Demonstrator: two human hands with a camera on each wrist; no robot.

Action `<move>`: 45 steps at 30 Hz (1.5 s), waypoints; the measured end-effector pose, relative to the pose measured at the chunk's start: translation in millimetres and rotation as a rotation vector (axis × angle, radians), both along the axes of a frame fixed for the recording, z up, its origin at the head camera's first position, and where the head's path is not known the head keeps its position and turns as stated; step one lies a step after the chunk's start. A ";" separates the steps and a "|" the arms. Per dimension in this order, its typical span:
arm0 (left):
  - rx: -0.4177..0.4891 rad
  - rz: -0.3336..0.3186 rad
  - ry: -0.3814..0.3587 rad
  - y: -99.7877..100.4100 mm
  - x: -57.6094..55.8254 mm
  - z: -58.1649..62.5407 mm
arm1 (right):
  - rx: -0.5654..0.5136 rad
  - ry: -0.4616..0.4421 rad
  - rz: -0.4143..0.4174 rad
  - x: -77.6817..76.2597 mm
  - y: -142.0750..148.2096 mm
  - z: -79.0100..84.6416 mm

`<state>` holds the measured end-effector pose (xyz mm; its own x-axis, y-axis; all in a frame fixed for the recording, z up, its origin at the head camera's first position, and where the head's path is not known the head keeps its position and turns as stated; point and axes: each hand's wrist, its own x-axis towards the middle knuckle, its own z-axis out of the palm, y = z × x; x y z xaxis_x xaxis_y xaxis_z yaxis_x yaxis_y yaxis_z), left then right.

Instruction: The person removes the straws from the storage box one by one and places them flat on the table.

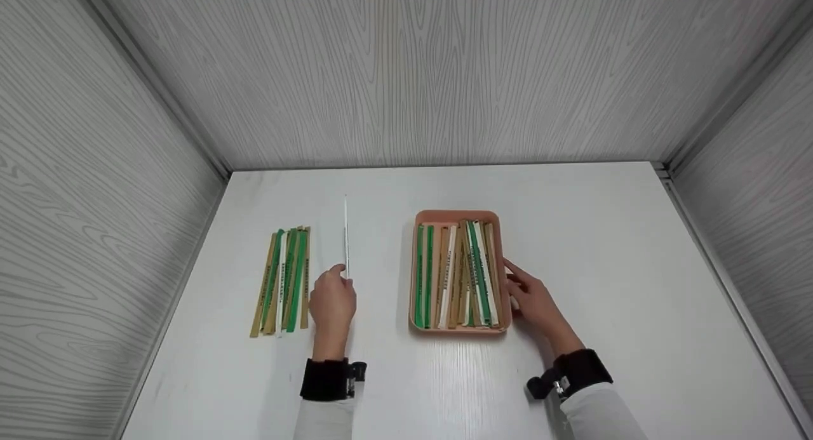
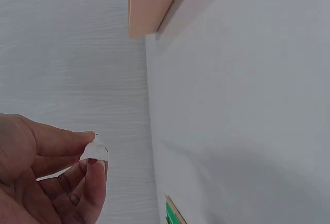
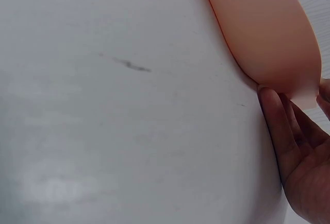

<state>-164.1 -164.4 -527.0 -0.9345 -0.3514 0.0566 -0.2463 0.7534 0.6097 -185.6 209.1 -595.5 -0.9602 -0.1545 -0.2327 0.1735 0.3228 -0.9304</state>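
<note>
A white paper-wrapped straw [image 1: 346, 233] stands out from the left hand [image 1: 333, 300], pinched between thumb and fingertips. Its flattened white end [image 2: 96, 151] shows in the left wrist view. Left of that hand, a bundle of green, brown and white wrapped straws [image 1: 294, 268] lies side by side on the table. The right hand [image 1: 535, 300] touches the outer right wall of a pink tray [image 1: 457, 215], its fingers fairly straight. Inside the tray lie several wrapped straws [image 1: 448, 275] in the same colours. The right wrist view shows fingertips [image 3: 270, 98] against the tray's lower side.
The white table [image 1: 394, 376] meets grey wood-grain panels at the back [image 1: 444, 78], left [image 1: 82, 192] and right [image 1: 756, 173]. Black bands with small cameras [image 1: 325, 380] are worn on both wrists.
</note>
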 end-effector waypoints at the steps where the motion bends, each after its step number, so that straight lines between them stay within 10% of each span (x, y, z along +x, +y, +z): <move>1: -0.002 0.014 -0.006 -4.7 0.4 -0.7 | 0.009 0.008 0.003 -0.1 0.0 -0.1; 23: 0.057 0.195 -0.116 -84.7 16.0 -27.6 | 0.051 0.062 0.014 -0.8 -0.1 -1.6; 37: 0.045 0.268 -0.126 -95.3 19.4 -27.6 | 0.097 0.104 0.025 -1.8 -0.4 0.7; 45: 0.012 0.197 -0.027 -73.2 8.0 -12.0 | 0.076 0.088 0.022 -0.7 0.1 1.7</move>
<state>-156.1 -237.6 -538.9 -0.8487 -0.5282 0.0275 -0.4047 0.6819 0.6093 -186.3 209.3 -593.8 -0.9740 -0.1608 -0.1598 0.0847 0.3956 -0.9145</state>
